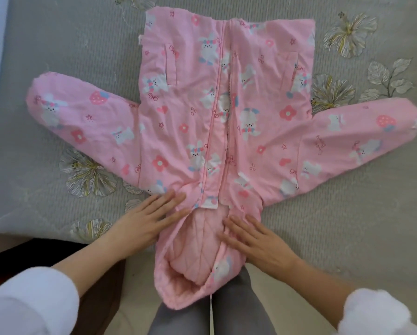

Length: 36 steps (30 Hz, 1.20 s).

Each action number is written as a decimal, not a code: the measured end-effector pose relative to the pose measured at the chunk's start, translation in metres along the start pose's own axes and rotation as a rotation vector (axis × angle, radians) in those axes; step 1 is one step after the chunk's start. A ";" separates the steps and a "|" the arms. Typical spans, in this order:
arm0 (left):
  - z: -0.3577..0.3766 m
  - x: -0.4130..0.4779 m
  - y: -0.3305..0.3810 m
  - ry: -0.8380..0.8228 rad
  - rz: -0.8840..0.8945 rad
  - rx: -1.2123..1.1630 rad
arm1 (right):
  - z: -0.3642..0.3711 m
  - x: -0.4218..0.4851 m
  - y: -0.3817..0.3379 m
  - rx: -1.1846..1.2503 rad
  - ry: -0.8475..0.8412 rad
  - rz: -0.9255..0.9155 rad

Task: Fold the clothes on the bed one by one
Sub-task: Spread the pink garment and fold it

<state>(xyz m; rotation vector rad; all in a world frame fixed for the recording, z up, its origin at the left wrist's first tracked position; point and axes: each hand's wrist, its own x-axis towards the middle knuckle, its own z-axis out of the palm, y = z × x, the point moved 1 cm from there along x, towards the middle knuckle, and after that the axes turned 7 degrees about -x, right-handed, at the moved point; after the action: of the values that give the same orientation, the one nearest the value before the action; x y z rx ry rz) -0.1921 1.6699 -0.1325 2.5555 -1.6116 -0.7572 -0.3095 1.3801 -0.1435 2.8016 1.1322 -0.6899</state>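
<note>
1. Pink quilted jacket (pixel 263 93) is laid front-up on the bed (pixel 69 56), sleeves spread wide, hood (pixel 190 257) hung over the near edge.
2. Left hand (pixel 144 221) is pressed flat at the collar's side and right hand (pixel 260 243) is laid flat on the hood. Fingers (pixel 171 198) are straight, nothing is gripped.
3. Fabric is judged soft, padded, light but bulky. Folds are likely to spring back, so pressing down is needed.
4. Best taken by a sleeve cuff (pixel 40 93) first, then by the hem corners.
</note>
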 end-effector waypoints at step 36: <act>-0.055 0.226 -0.025 0.250 -0.472 -0.205 | -0.003 -0.039 0.177 1.414 0.904 2.098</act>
<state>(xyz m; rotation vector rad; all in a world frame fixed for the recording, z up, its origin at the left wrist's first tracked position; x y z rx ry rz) -0.0699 1.4753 -0.1783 2.7618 -0.8238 -0.5533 -0.2147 1.2262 -0.1466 -1.4241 1.7947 -0.1887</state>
